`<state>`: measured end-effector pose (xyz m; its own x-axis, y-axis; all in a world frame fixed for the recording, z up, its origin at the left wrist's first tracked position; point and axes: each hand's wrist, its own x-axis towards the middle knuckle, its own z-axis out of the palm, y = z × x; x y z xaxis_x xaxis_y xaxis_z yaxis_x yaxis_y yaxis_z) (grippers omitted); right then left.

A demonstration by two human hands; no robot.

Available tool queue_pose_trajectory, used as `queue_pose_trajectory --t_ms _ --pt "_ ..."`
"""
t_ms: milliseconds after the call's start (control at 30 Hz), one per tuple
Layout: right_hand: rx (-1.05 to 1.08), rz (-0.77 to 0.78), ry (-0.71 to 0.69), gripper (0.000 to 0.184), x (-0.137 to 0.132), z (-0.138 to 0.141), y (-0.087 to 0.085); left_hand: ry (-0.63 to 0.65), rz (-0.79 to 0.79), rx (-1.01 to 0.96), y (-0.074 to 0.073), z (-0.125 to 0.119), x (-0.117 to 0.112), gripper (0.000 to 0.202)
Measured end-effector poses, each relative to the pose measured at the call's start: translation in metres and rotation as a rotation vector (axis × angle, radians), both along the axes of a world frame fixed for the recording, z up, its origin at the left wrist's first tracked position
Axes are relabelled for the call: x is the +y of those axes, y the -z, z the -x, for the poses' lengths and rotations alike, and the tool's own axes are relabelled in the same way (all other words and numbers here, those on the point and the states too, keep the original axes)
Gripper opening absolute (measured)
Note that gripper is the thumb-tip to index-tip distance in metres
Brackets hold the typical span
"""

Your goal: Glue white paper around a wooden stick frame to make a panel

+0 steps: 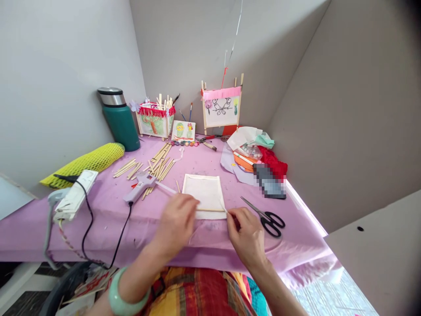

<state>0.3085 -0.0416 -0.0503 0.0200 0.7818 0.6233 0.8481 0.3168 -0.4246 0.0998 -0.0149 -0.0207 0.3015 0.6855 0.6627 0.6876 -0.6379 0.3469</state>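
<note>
A white sheet (205,192) lies on the purple cloth in front of me, with its edges folded in along the sides. A thin wooden stick (210,210) runs across its lower part, and a strip of the sheet shows below it. My left hand (177,221), a little blurred, is closed at the lower left corner, its fingertips bent together on the sheet's edge; its thumb is hidden. At the lower right corner, my right hand (246,232) pinches the sheet between thumb and forefinger. Black-handled scissors (268,217) lie just right of that hand.
A glue gun (141,186) with a black cord lies left of the sheet, near loose sticks (161,166). Behind stand a green bottle (120,123), a decorated box (154,120) and a hanging picture (222,107). Scraps and a phone (271,182) sit right; a power strip (75,195) left.
</note>
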Motion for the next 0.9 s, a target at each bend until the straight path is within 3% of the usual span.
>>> queue_pose_trajectory --t_ms 67,233,467,667,900 --pt "-0.029 0.003 -0.01 0.016 0.0 0.0 0.0 0.147 0.121 0.04 0.003 -0.025 -0.003 0.024" --pt "-0.097 -0.009 -0.047 0.016 -0.001 0.002 0.0 0.128 0.264 0.034 0.013 -0.055 0.008 0.021" --pt "-0.099 0.022 -0.13 0.018 -0.001 0.006 -0.004 0.096 0.332 -0.018 0.019 -0.06 0.015 0.02" --pt "0.187 0.065 -0.23 0.015 0.004 -0.01 -0.008 0.109 0.329 -0.038 0.02 -0.057 0.015 0.016" --pt "-0.129 0.083 -0.153 0.02 0.011 -0.006 -0.004 0.119 0.336 -0.121 0.016 -0.054 0.013 0.022"
